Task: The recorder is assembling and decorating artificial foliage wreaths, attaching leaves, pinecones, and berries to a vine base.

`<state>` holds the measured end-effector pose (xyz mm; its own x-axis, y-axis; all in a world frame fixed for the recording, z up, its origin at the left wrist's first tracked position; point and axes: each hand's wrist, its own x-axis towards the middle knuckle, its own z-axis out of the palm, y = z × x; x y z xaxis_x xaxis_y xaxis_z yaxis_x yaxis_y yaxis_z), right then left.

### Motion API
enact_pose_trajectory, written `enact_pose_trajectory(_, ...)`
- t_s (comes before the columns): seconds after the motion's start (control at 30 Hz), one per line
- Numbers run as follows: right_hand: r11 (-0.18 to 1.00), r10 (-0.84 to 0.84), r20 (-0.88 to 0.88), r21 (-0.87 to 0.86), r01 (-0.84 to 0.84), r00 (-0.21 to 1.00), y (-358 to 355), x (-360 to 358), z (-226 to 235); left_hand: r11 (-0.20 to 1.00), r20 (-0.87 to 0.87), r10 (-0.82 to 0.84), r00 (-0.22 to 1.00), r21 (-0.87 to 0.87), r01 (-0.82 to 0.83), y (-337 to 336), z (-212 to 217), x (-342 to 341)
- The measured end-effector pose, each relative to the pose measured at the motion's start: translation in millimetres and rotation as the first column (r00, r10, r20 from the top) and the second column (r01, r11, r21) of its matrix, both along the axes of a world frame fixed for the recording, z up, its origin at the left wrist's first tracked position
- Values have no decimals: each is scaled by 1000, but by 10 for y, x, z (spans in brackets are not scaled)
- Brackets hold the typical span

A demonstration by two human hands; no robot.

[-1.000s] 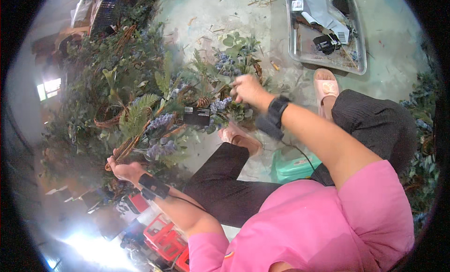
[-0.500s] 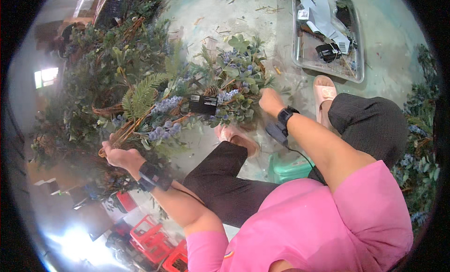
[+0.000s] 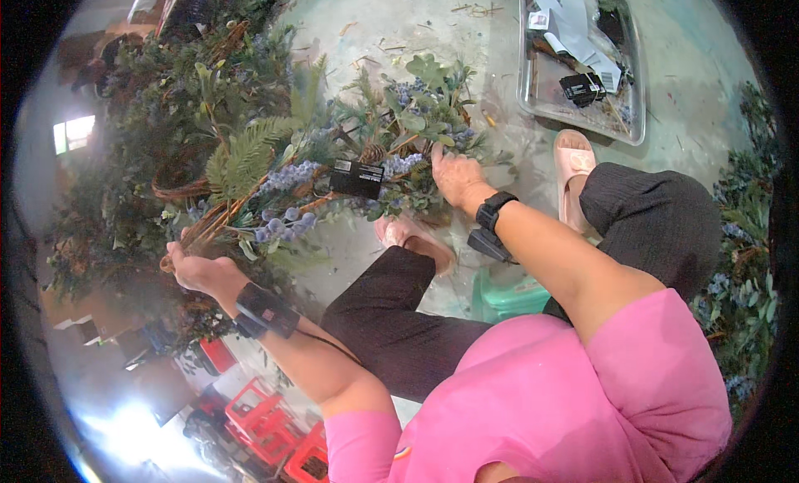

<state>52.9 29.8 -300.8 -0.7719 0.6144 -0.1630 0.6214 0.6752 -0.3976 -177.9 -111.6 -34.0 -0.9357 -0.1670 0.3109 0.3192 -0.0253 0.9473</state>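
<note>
An artificial greenery swag (image 3: 337,154) spreads across the middle, with fern fronds, round leaves and a bundled twig stem. Blue berries (image 3: 287,225), a pinecone (image 3: 373,153) and a black label card (image 3: 356,178) show on it. My left hand (image 3: 202,271) is closed around the twig stem at its lower left end. At the swag's right side is my right hand (image 3: 460,181), its fingers curled and the index fingertip against the leaves beside the pinecone. What those fingers pinch is hidden. Both wrists wear black bands.
A clear plastic bin (image 3: 583,121) at the upper right holds papers and black cards. More greenery (image 3: 166,108) is heaped at the left, with another pile (image 3: 736,291) at the far right. A green stool (image 3: 508,298) is beneath me; red stools (image 3: 265,420) stand lower left.
My right hand has moved left from the swag's outer edge onto the leaves near the pinecone. My left hand, still on the stem, has shifted slightly left with the swag.
</note>
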Motion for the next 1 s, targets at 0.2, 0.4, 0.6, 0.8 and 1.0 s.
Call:
enact_pose_trajectory(0.2, 947, -216, -169, -276, 164, 962, 197, 39, -121, 1000, 10, -12, 1000, -11, 12, 17, 14, 4)
enact_pose_trajectory(0.4, 573, -572, -304, -813, 106, 762, 451, -56, -42, 999, -11, -51, 999, 18, 52, 17, -12, -23)
enact_pose_trajectory(0.6, 630, -655, -261, -707, 321, 709, 429, -205, -245, 995, 3, -84, 996, 47, 84, 78, 5, -89)
enact_pose_trajectory(0.8, 725, -635, -242, -514, 458, 734, 130, -328, 50, 1000, 3, -9, 1000, -3, 9, 114, 29, -19)
enact_pose_trajectory(1.0, 776, -601, -333, -460, 431, 726, 46, -325, -131, 1000, -14, -23, 1000, 20, 23, 103, 26, -37)
